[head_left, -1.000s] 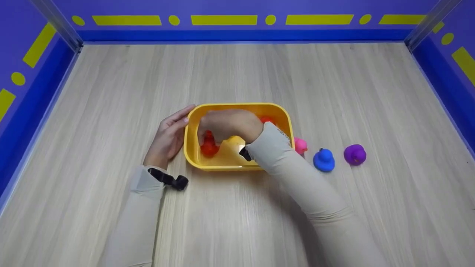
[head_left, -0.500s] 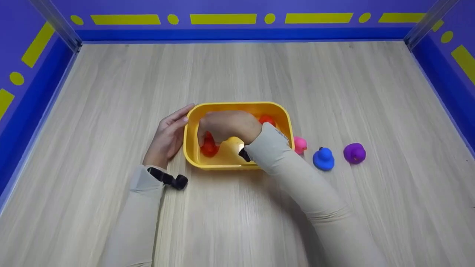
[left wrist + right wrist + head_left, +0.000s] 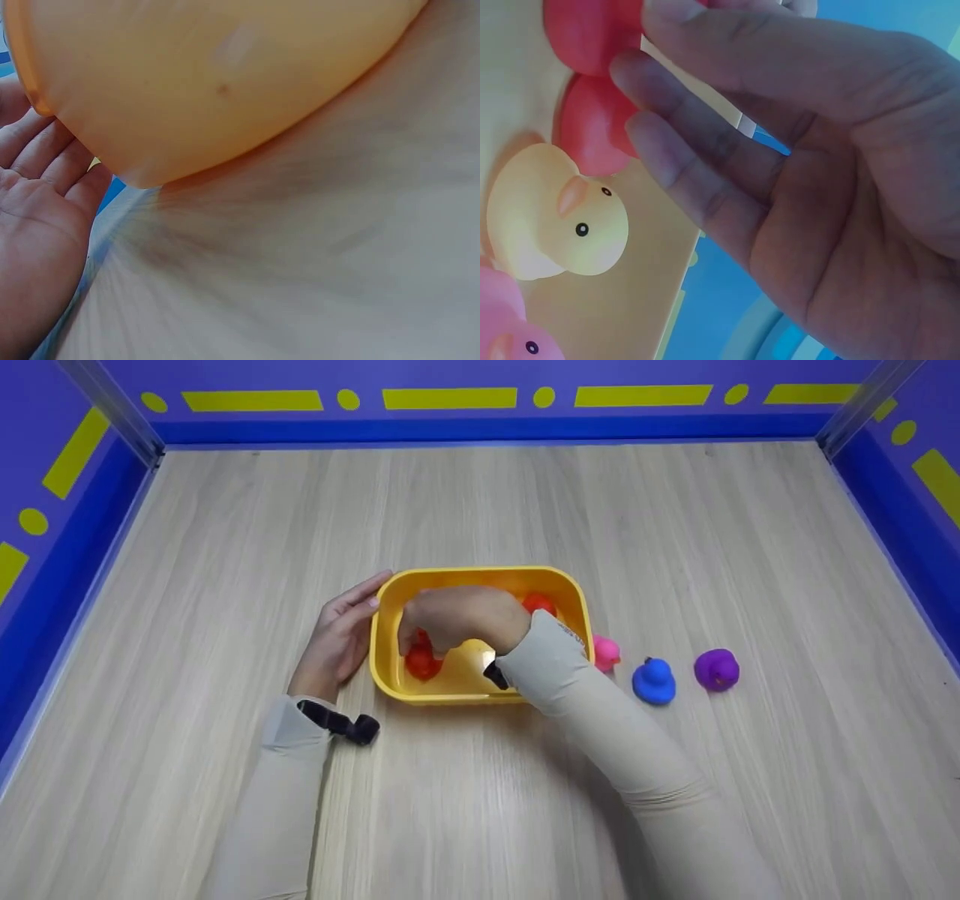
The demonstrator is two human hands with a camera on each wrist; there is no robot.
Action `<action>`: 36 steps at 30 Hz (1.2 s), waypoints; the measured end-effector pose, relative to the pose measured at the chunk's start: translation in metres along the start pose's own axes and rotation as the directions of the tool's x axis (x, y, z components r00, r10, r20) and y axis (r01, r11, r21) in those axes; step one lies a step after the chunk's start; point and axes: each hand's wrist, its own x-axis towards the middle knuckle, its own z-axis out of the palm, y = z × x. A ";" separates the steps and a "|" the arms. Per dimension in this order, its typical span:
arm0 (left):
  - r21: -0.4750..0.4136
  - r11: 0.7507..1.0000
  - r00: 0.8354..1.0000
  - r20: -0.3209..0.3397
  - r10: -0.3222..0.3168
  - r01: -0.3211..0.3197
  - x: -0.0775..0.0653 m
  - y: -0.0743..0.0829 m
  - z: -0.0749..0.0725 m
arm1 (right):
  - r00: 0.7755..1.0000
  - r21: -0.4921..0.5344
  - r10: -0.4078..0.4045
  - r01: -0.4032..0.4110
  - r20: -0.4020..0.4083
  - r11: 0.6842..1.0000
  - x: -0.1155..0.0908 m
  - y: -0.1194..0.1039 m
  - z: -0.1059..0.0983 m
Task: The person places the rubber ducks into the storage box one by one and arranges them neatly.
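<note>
A yellow basin stands on the table, with toy ducks inside. My left hand rests along its left outer wall with fairly straight fingers, the thumb against the rim; its palm shows in the left wrist view. My right hand reaches into the basin, pinching a red rubber duck at the left end between thumb and fingers. The right wrist view shows this at the top edge, partly cut off. Below it there lie another red piece, a yellow duck and a pink duck.
Another red toy lies at the basin's right end, partly behind the right wrist. Outside, to the right, sit a pink duck, a blue duck and a purple duck. Blue-purple walls bound the wooden table.
The red duck under my right fingers has tilted slightly and shifted a little within the basin. Both hands and the basin stay nearly where they were.
</note>
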 end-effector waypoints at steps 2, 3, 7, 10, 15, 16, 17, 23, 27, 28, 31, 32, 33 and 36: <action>0.006 1.000 1.000 0.003 -0.006 0.006 0.000 0.000 0.000 | 1.000 0.006 -0.001 0.001 -0.006 1.000 -0.001 0.000 0.000; 0.009 1.000 1.000 0.003 -0.009 0.009 0.000 0.001 0.000 | 1.000 0.011 -0.002 0.002 -0.011 1.000 -0.002 0.000 0.000; 0.016 1.000 1.000 -0.002 -0.015 0.015 0.000 0.001 0.001 | 0.999 0.017 -0.018 0.018 -0.035 1.000 -0.008 0.000 -0.001; 0.012 1.000 1.000 -0.009 -0.016 0.017 0.000 0.001 0.001 | 0.998 0.026 -0.040 0.041 -0.055 0.999 -0.014 0.001 -0.002; 0.014 1.000 1.000 -0.011 -0.009 0.009 0.000 0.000 0.001 | 0.990 0.030 -0.092 0.096 -0.111 0.995 -0.024 0.007 -0.003; 0.016 1.000 1.000 -0.010 -0.005 0.005 0.000 0.000 0.000 | 0.985 0.029 -0.112 0.116 -0.129 0.993 -0.027 0.009 -0.003; 0.017 1.000 1.000 -0.009 -0.001 0.002 0.000 -0.001 0.000 | 0.980 0.031 -0.134 0.140 -0.147 0.990 -0.029 0.012 -0.003; 0.007 1.000 1.000 -0.020 0.018 -0.018 0.001 -0.002 0.001 | 0.961 0.075 -0.179 0.199 -0.210 0.977 -0.044 0.024 -0.002; 0.011 1.000 0.999 -0.026 0.023 -0.023 0.001 -0.002 0.001 | 0.961 0.076 -0.156 0.177 -0.231 0.981 -0.053 0.031 -0.002; 0.013 1.000 0.999 -0.026 0.023 -0.023 0.001 -0.002 0.001 | 0.960 0.078 -0.147 0.169 -0.238 0.982 -0.056 0.033 -0.002; 0.017 1.000 0.999 -0.025 0.023 -0.022 0.001 -0.002 0.001 | 0.958 0.089 -0.122 0.149 -0.259 0.985 -0.063 0.038 -0.001; 0.019 1.000 0.999 -0.025 0.023 -0.023 0.001 -0.002 0.001 | 0.957 0.091 -0.111 0.140 -0.266 0.986 -0.066 0.039 0.000; 0.020 1.000 0.999 -0.025 0.023 -0.022 0.001 -0.002 0.001 | 0.958 0.099 -0.097 0.128 -0.271 0.987 -0.069 0.041 0.000; 0.016 1.000 0.999 -0.023 0.023 -0.023 0.001 -0.003 0.001 | 0.955 0.123 -0.067 0.107 -0.289 0.987 -0.079 0.049 0.003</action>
